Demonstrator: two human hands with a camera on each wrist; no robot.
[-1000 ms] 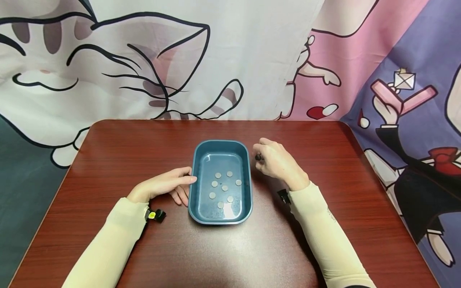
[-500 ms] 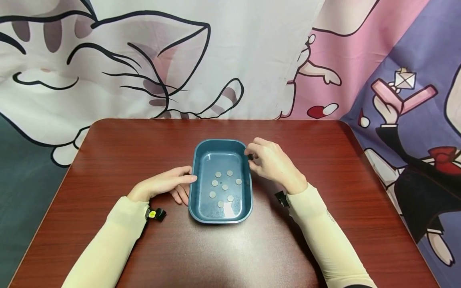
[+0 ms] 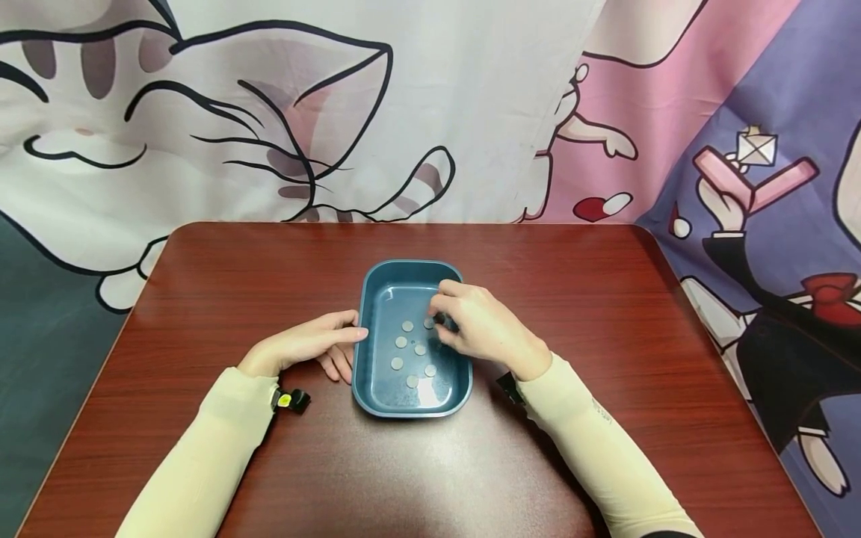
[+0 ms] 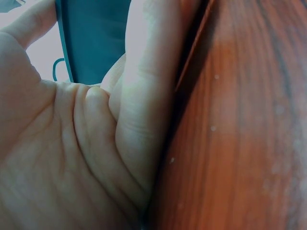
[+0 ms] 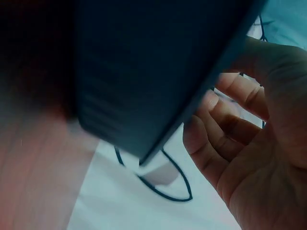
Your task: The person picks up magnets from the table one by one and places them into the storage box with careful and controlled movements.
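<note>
A blue rectangular tray [image 3: 386, 394] sits on the table, with several small round grey discs [image 3: 420, 350] scattered over its floor. At its left side my left hand [image 3: 306, 346] holds the wall, thumb over the rim and fingers against the outside; the left wrist view shows the palm close to the tray [image 4: 93, 43]. My right hand [image 3: 480, 325] reaches over the right rim and pinches a small black object [image 3: 440, 319] above the discs, partly hidden by the fingers. In the right wrist view the tray's outer wall [image 5: 144, 81] covers much of the picture.
The reddish-brown wooden table [image 3: 269, 276] extends around the tray. Behind it hangs a curtain [image 3: 484, 112] printed with cartoon figures. A small black device [image 3: 296, 402] is strapped at the left wrist.
My right hand has moved left from beside the tray, over its right rim, carrying the small black object above the discs. The left hand and the tray have stayed in place.
</note>
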